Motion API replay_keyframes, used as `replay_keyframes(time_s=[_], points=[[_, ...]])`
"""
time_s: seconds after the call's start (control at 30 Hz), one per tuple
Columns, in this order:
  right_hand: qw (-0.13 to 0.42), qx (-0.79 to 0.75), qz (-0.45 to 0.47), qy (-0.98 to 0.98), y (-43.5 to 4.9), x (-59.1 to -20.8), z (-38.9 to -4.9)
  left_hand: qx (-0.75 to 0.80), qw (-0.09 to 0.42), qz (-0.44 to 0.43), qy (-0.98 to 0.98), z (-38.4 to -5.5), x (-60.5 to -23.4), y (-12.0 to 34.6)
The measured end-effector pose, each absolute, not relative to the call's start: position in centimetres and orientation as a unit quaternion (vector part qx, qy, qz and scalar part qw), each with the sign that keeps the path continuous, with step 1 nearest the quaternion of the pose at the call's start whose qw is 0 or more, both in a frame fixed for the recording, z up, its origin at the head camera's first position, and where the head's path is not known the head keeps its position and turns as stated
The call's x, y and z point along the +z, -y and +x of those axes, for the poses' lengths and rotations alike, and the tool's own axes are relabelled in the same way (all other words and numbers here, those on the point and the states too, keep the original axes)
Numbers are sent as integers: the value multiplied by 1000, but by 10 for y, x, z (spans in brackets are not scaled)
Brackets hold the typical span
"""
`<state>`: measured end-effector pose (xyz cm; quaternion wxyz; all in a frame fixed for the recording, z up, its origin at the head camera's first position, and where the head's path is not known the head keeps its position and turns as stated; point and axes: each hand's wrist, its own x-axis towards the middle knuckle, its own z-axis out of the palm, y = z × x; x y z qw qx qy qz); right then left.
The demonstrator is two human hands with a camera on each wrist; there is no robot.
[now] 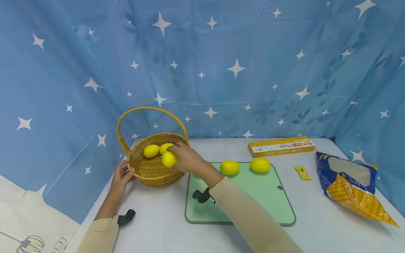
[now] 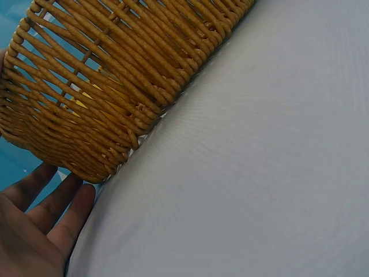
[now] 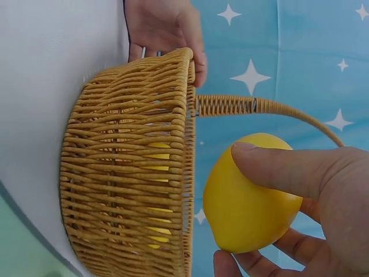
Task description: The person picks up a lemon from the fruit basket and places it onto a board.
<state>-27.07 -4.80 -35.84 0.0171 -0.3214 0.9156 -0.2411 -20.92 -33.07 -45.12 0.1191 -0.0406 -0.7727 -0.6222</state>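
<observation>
A wicker basket (image 1: 158, 177) with a tall arched handle stands on the left of the table. Two lemons (image 1: 151, 151) lie inside it. My left hand (image 1: 121, 177) holds the basket's near-left rim, thumb over the edge and fingers against the outer wall. Above the basket opening, my right hand (image 1: 186, 158) grips another lemon (image 3: 248, 196) between thumb and fingers. That lemon is beside the rim in the right wrist view, outside the weave. Two more lemons, one left (image 1: 230, 167) and one right (image 1: 260, 164), rest along the far edge of the green cutting board (image 1: 253, 200).
Behind the board lies a long yellow pasta box (image 1: 281, 146). A small yellow packet (image 1: 302, 173) is to the board's right, and a blue and orange bag (image 1: 351, 186) lies at the far right. A starry blue curtain (image 1: 202, 80) closes off the back.
</observation>
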Motion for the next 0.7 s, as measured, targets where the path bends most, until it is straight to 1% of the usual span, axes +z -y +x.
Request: replay_keyframes(time_s=[0.27,0.53,0.7], points=[[14,-267,-324,-908,33,-361,-262,-615,113,-24,780,-210,-451,330],[15,-289,-320,-902,19,-363,-250,-617,115,-27,778,-208,-448,327],[7,-291,-319,-902,11,-365,-242,-614,116,-23,780,-207,-449,327]])
